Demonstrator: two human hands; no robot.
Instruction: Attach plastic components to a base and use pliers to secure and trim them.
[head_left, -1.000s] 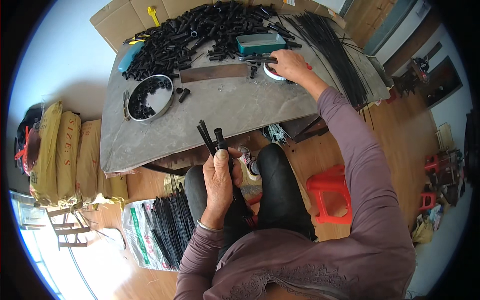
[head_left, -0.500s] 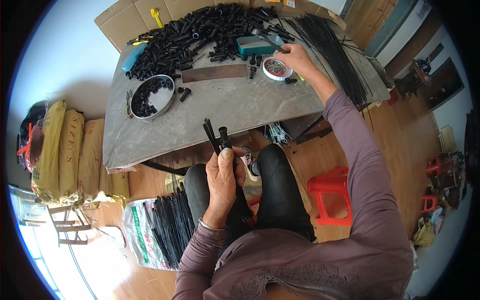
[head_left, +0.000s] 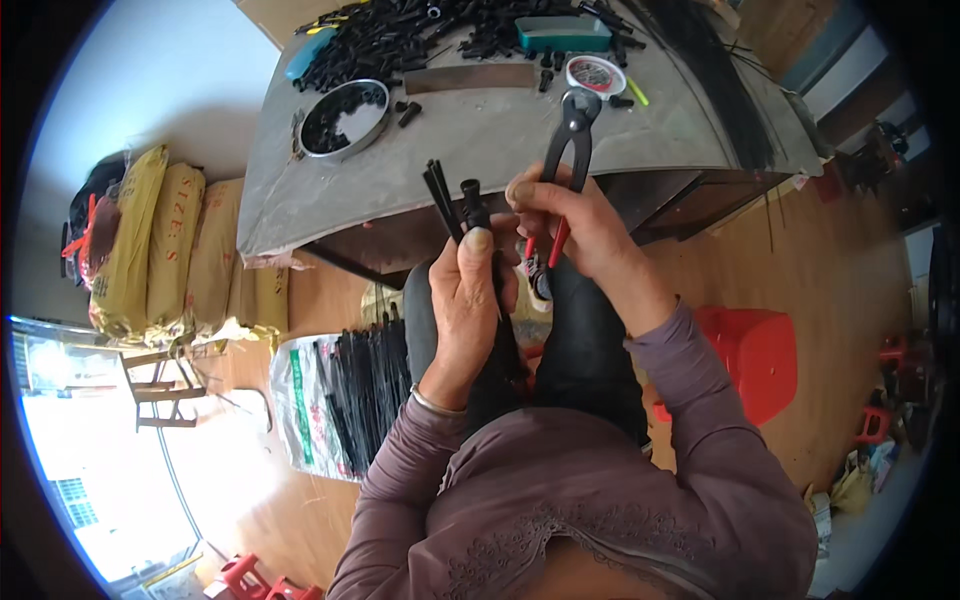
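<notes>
My left hand (head_left: 468, 290) is closed round several thin black rods (head_left: 442, 200) and a short black tube with a flared end (head_left: 474, 203), all pointing up above the thumb. Just to its right, my right hand (head_left: 595, 225) grips a pair of pincers (head_left: 577, 118) with dark jaws and red handle ends. The jaws point up, away from me, and look nearly closed. The thumb and forefinger of that hand are pinched together near the tube; anything tiny between them is too small to make out. Both hands are above my lap, before the table's near edge.
On the grey table (head_left: 470, 135) are a heap of black tubes (head_left: 400, 40), a round metal tray (head_left: 345, 150), a flat metal bar (head_left: 470, 78), a teal box (head_left: 565, 35) and a white tub of small metal pieces (head_left: 596, 73). A red stool (head_left: 745, 360) stands right; black rods (head_left: 365, 400) lie left.
My right hand has come back from the white tub to beside my left hand, bringing the pincers. My left hand still holds the rods and tube. The view has shifted, so the table sits higher.
</notes>
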